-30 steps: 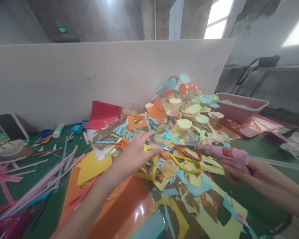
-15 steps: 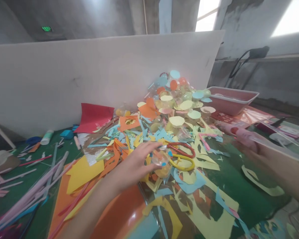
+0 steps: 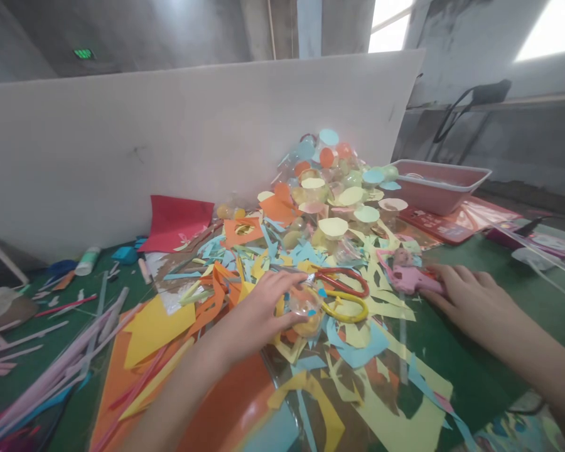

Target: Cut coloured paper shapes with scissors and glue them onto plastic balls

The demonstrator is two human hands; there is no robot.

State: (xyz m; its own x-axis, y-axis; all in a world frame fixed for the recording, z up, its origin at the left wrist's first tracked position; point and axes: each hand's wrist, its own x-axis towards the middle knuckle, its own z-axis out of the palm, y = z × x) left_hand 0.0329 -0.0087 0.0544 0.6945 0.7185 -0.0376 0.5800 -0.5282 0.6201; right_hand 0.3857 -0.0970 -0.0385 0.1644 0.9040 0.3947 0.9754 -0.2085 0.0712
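Note:
My left hand [image 3: 258, 314] is closed round a small clear plastic ball [image 3: 306, 307] with something yellow inside, resting on a litter of coloured paper scraps. Just right of the ball lie scissors with red and yellow handles [image 3: 343, 295]. My right hand [image 3: 466, 301] lies on the green table top, its fingers on the rear of a pink glue gun [image 3: 409, 276] that rests on the scraps with its nozzle toward the pile.
A heap of clear balls topped with paper discs [image 3: 334, 188] leans on a white board [image 3: 169, 138]. A pink tray [image 3: 437, 185] stands at the right. Red paper [image 3: 176, 220], a glue bottle [image 3: 87, 259] and pink strips [image 3: 51, 364] lie to the left.
My left hand reached forward and closed on the clear ball. My right hand lowered the pink glue gun from the air onto the table, and its long glue stick is no longer in front.

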